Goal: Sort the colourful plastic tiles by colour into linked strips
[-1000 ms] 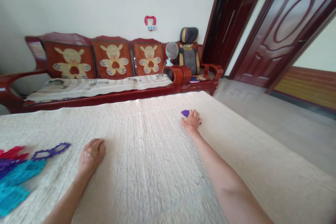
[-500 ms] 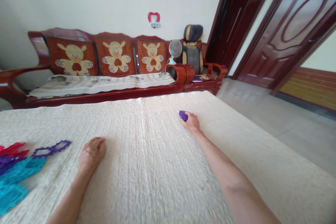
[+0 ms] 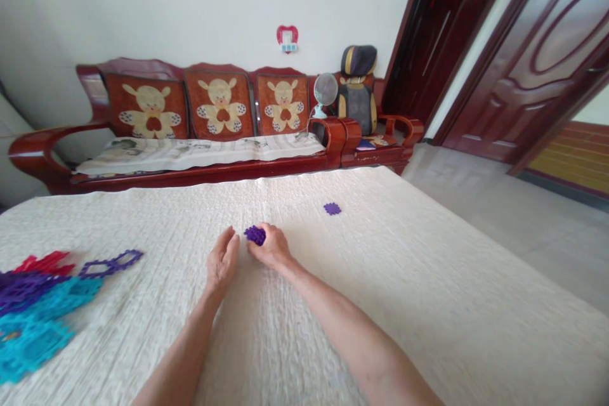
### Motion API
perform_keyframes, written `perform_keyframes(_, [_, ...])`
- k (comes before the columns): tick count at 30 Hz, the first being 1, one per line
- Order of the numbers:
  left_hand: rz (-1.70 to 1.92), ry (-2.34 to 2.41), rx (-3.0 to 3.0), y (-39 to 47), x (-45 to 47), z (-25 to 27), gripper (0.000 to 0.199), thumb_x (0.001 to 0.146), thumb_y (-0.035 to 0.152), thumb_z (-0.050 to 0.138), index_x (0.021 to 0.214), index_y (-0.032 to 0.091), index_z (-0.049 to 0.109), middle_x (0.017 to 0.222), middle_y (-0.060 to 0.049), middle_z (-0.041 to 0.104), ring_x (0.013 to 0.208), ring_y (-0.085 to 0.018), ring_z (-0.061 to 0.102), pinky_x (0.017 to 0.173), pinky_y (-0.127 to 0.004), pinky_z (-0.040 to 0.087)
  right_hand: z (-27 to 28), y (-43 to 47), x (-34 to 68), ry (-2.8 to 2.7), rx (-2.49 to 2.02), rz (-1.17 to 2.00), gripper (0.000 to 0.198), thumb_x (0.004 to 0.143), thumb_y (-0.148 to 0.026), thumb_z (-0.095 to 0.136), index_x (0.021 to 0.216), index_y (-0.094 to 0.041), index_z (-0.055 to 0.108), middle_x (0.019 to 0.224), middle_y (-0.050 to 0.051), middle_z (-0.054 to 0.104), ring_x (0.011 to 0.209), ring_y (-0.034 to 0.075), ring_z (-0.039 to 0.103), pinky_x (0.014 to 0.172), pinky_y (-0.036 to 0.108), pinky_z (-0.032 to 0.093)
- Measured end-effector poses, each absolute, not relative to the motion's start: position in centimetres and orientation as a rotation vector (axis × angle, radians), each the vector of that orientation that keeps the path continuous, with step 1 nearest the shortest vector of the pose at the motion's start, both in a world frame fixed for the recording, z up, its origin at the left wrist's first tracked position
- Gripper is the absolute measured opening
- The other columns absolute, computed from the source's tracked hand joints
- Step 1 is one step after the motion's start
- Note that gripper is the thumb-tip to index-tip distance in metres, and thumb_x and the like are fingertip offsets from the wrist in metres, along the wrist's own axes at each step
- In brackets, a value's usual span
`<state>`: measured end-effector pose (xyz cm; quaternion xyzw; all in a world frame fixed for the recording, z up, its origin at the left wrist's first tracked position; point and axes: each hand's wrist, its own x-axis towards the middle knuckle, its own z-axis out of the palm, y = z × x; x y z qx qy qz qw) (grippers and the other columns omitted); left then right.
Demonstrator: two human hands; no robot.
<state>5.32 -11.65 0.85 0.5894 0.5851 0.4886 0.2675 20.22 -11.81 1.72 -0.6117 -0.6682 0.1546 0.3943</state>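
My right hand (image 3: 273, 247) is closed around a small stack of purple toothed plastic tiles (image 3: 255, 235) above the middle of the cream table cover. Just left of the stack, my left hand (image 3: 223, 260) is held on edge with its fingers stretched out and nothing in it. A narrow gap separates it from the tiles. Farther back and to the right, a single purple tile (image 3: 332, 209) lies flat on the cover.
The quilted cover (image 3: 304, 342) spreads over the table. At left lie red pieces (image 3: 45, 262), purple pieces (image 3: 28, 288), blue pieces (image 3: 42, 339) and a pair of joined purple frames (image 3: 111, 264). Beyond the table stands a wooden sofa (image 3: 200, 171).
My right hand has come left with the purple stack, and one purple tile now lies where it was. My left hand has moved right and its fingers have straightened. The view has shifted slightly left.
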Motion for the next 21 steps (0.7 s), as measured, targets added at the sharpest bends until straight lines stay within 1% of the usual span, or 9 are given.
perform_keyframes(3, [1.399,1.556,1.488,-11.4,5.9,0.6,0.054,0.090,0.050,0.043,0.129,0.015,0.056,0.133,-0.012,0.060,0.126,-0.024,0.053,0.109,-0.041,0.039,2.7,-11.6,19.7,-1.807,-1.384,0.454,0.055,0.069,-0.036,0.070,0.121,-0.023,0.056,0.122,0.007,0.063,0.111,0.023,0.059,0.096,0.037,0.045])
perform_keyframes(5, [1.386,1.550,1.496,-11.2,5.6,0.4,0.054,0.091,0.050,0.043,0.128,0.015,0.056,0.132,-0.013,0.060,0.126,-0.025,0.052,0.109,-0.042,0.039,3.5,-10.7,22.2,-1.766,-1.372,0.387,0.056,0.075,-0.033,0.064,0.128,-0.023,0.051,0.134,0.006,0.055,0.122,0.021,0.051,0.104,0.037,0.038])
perform_keyframes(8, [1.319,1.548,1.655,-11.4,5.7,0.6,0.054,0.089,0.051,0.045,0.128,0.016,0.056,0.132,-0.014,0.059,0.128,-0.026,0.051,0.109,-0.045,0.039,4.0,-8.5,28.7,-1.569,-1.732,0.149,0.050,0.079,-0.026,0.056,0.128,-0.016,0.051,0.136,0.013,0.051,0.128,0.025,0.043,0.108,0.040,0.031])
perform_keyframes(11, [1.179,1.547,1.976,-11.9,6.8,1.0,0.060,0.083,0.054,0.054,0.131,0.018,0.054,0.139,-0.014,0.052,0.133,-0.029,0.043,0.110,-0.048,0.035,3.2,-6.4,34.7,-1.375,-2.134,-0.011,0.063,0.079,-0.036,0.059,0.137,-0.015,0.044,0.148,0.020,0.033,0.131,0.036,0.034,0.103,0.051,0.030])
perform_keyframes(12, [1.095,1.570,2.069,-12.1,7.3,1.2,0.063,0.081,0.055,0.057,0.132,0.020,0.053,0.142,-0.014,0.048,0.135,-0.031,0.039,0.110,-0.050,0.034,2.8,-6.0,36.1,-1.358,-2.218,-0.023,0.066,0.079,-0.039,0.060,0.138,-0.015,0.044,0.148,0.020,0.033,0.130,0.038,0.033,0.101,0.051,0.030])
perform_keyframes(13, [0.995,1.608,2.135,-12.3,7.8,1.4,0.065,0.078,0.057,0.060,0.133,0.022,0.052,0.144,-0.013,0.046,0.138,-0.034,0.034,0.110,-0.053,0.032,2.3,-5.7,37.0,-1.371,-2.279,-0.006,0.064,0.079,-0.042,0.059,0.136,-0.015,0.047,0.143,0.020,0.038,0.127,0.038,0.036,0.099,0.050,0.031])
perform_keyframes(16, [0.680,1.699,2.242,-12.9,9.3,1.8,0.064,0.070,0.059,0.068,0.125,0.029,0.059,0.144,-0.011,0.046,0.140,-0.042,0.023,0.107,-0.063,0.026,1.4,-5.6,37.7,-1.584,-2.265,-0.017,0.038,0.088,-0.036,0.046,0.117,-0.018,0.062,0.124,0.015,0.055,0.116,0.031,0.046,0.095,0.043,0.035])
perform_keyframes(18, [0.579,1.720,2.270,-13.2,9.9,2.2,0.055,0.067,0.056,0.071,0.114,0.028,0.065,0.138,-0.011,0.050,0.135,-0.042,0.029,0.105,-0.063,0.026,1.1,-5.9,36.8,-1.674,-2.209,-0.040,0.033,0.090,-0.028,0.041,0.110,-0.018,0.066,0.119,0.014,0.058,0.112,0.027,0.049,0.093,0.039,0.036])
perform_keyframes(21, [0.589,1.737,2.247,-13.7,10.0,2.8,0.042,0.070,0.049,0.068,0.103,0.023,0.067,0.120,-0.012,0.058,0.118,-0.034,0.047,0.101,-0.054,0.034,0.7,-6.7,34.4,-1.767,-2.075,-0.035,0.032,0.087,-0.026,0.043,0.105,-0.017,0.068,0.116,0.014,0.063,0.109,0.026,0.053,0.093,0.038,0.038])
